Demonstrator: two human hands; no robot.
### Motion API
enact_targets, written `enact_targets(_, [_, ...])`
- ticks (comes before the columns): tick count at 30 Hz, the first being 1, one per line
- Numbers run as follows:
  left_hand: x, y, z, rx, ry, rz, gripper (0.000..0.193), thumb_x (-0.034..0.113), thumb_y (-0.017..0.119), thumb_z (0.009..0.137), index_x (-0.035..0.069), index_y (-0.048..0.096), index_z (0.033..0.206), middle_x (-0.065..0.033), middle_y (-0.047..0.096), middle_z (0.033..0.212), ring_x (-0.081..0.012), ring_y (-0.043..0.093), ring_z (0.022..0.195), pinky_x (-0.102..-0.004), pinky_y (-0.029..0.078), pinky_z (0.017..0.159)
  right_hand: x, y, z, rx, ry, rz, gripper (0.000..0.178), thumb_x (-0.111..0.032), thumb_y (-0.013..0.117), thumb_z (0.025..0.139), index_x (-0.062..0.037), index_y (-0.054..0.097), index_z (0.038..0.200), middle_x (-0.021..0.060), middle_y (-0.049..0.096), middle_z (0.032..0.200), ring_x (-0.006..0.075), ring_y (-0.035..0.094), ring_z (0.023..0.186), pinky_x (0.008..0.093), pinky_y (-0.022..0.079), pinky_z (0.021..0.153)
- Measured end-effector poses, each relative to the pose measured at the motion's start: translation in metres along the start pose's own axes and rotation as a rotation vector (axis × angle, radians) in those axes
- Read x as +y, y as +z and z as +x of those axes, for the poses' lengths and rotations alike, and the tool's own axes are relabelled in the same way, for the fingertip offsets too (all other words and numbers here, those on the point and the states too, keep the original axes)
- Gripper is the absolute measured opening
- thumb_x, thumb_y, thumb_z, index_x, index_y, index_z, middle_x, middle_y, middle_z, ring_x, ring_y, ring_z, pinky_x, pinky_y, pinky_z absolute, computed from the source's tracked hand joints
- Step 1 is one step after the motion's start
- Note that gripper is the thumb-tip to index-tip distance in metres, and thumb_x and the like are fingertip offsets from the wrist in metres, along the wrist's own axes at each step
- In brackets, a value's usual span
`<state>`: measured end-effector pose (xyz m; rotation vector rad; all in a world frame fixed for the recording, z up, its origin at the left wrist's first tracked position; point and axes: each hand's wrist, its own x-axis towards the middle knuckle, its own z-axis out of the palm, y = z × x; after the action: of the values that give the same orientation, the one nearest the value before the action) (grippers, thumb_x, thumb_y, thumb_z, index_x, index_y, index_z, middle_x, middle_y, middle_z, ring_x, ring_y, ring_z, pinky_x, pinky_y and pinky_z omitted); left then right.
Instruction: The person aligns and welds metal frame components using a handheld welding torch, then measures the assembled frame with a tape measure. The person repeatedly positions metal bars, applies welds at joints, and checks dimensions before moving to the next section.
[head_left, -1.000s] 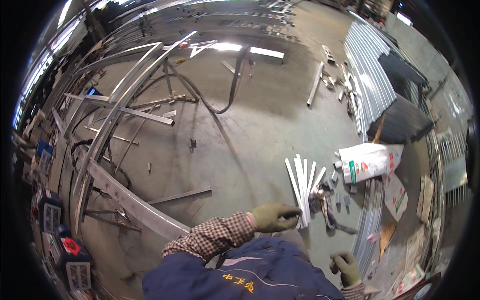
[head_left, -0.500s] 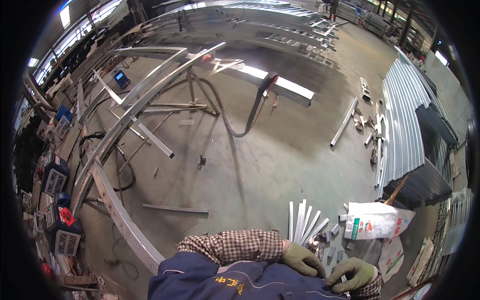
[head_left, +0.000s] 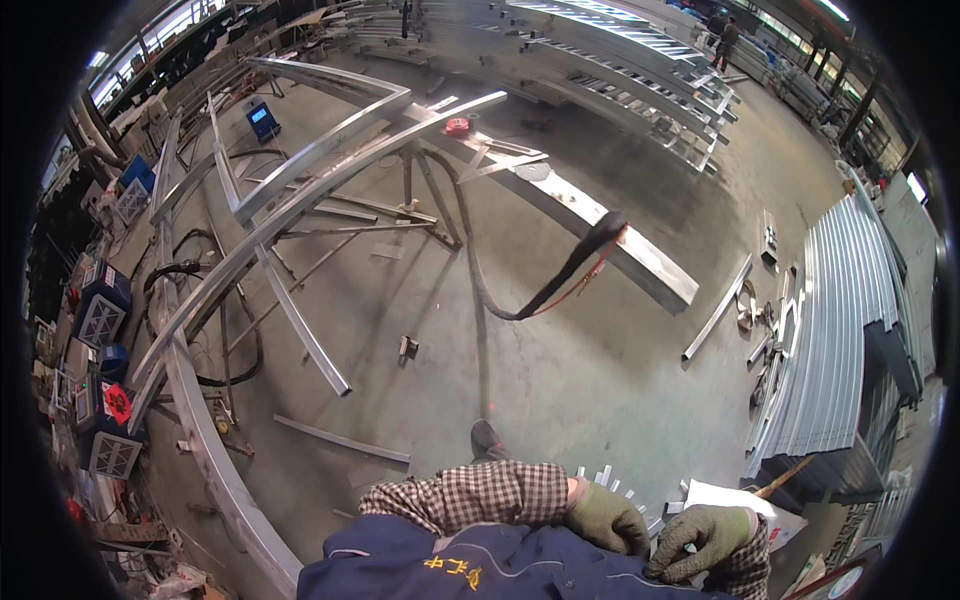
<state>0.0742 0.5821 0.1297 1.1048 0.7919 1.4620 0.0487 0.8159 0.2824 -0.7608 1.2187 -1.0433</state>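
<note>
Both my hands wear grey-green knit gloves and are close together in front of my dark blue jacket [head_left: 520, 560], low in the view. My left hand [head_left: 610, 518] has its fingers bent down and together; whatever they may hold is hidden. Beside it, my right hand [head_left: 705, 540] is curled with thumb and fingers drawn in. A small pale spot shows between them, too small to name. Beyond the hands lie several short metal strips [head_left: 605, 478] and a white printed sack [head_left: 735, 497], partly covered by my right hand. My shoe [head_left: 486, 438] shows ahead of my checked left sleeve [head_left: 500, 495].
Ahead, a long metal beam [head_left: 655, 268] carries a red tape measure [head_left: 459, 126] and a draped black hose [head_left: 575, 270]. Curved metal tubes [head_left: 330, 185] stand at left near blue machines [head_left: 105, 300]. Corrugated sheets [head_left: 835, 330] lean at right. A loose bar [head_left: 340, 440] lies on the floor.
My view has moved forward and turned, so the beam and tubes look nearer. A shoe has come into view, and the strips and sack have slid lower. My hands stay together.
</note>
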Motion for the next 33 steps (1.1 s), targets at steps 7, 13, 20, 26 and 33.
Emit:
enact_targets(7, [0.063,-0.075,-0.108,0.194,-0.036,-0.117,0.033,0.009,0.068,0.108,-0.002,0.069,0.138,-0.0056,0.077,0.126,-0.0110,0.067,0.115,-0.0295,0.055,0.101,-0.081,-0.102,0.101,-0.153,-0.156,-0.008,0.043,-0.017,0.092,0.094,0.0012,0.079,0.131,0.0203,0.078,0.115,0.0352,0.072,0.108,0.0464,0.055,0.094])
enact_targets(13, [0.097,-0.133,-0.195,0.389,0.053,-0.054,0.037,0.009,0.066,0.107,-0.001,0.069,0.142,-0.0054,0.077,0.128,-0.0118,0.067,0.117,-0.0301,0.053,0.105,-0.118,-0.209,0.197,-0.252,-0.351,-0.110,0.034,-0.019,0.083,0.102,0.0003,0.079,0.130,0.0159,0.075,0.107,0.0307,0.070,0.102,0.0442,0.053,0.089])
enact_targets(20, [0.148,-0.218,-0.298,0.628,0.033,-0.007,0.037,0.010,0.066,0.107,-0.001,0.070,0.142,-0.0078,0.078,0.129,-0.0137,0.068,0.120,-0.0326,0.053,0.108,-0.151,-0.355,0.302,-0.396,-0.435,-0.103,0.025,-0.015,0.077,0.106,-0.0034,0.078,0.128,0.0137,0.076,0.122,0.0320,0.070,0.117,0.0445,0.054,0.104])
enact_targets(26, [0.210,-0.292,-0.355,0.732,-0.012,-0.115,0.041,0.011,0.066,0.109,-0.002,0.065,0.148,-0.0070,0.076,0.135,-0.0119,0.067,0.120,-0.0299,0.054,0.108,-0.206,-0.465,0.367,-0.608,-0.368,-0.128,0.035,-0.019,0.088,0.098,-0.0055,0.076,0.129,0.0133,0.070,0.131,0.0314,0.064,0.130,0.0451,0.048,0.113])
enact_targets(33, [0.241,-0.354,-0.387,0.681,-0.037,-0.327,0.040,0.011,0.066,0.108,-0.002,0.068,0.146,-0.0059,0.077,0.132,-0.0123,0.068,0.118,-0.0302,0.054,0.106,-0.232,-0.528,0.397,-0.624,-0.385,-0.017,0.032,-0.020,0.082,0.103,-0.0037,0.076,0.130,0.0172,0.072,0.129,0.0357,0.066,0.126,0.0455,0.050,0.111])
